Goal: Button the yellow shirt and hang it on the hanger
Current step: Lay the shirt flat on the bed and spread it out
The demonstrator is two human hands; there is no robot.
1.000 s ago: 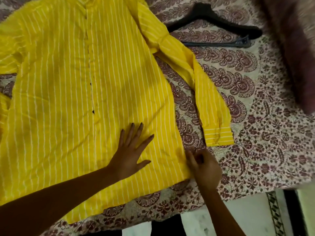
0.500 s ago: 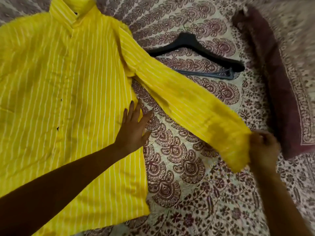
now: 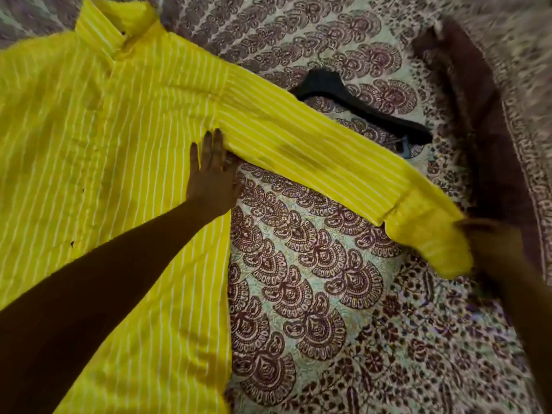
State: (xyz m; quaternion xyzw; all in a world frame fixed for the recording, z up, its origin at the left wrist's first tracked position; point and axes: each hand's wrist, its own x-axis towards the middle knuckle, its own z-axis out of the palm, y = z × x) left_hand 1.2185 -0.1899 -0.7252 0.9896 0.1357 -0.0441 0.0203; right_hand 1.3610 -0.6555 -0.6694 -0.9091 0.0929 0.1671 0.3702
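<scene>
- The left arm reaches forward across the picture. The left hand (image 3: 212, 177) lies flat, fingers straight and close together, pressing down on the shirt (image 3: 119, 144) at the side seam just under the armpit. It holds nothing.
- The right hand (image 3: 495, 249), blurred at the right edge, grips the shirt by the end of its cuff (image 3: 427, 231), with the fingers curled round the cloth.
- The shirt is bright yellow, thin cloth with narrow white stripes and a stand-up collar (image 3: 101, 28). It lies face up and spread flat on the bedsheet (image 3: 313, 279).
- One long sleeve (image 3: 313, 144) stretches in a straight band from the left hand to the right hand.
- The bedsheet is pale, printed with maroon paisley shapes.
- A black hanger (image 3: 352, 100) lies on the sheet just beyond the sleeve, partly covered by it.
- A dark maroon pillow (image 3: 484, 130) lies at the right.
</scene>
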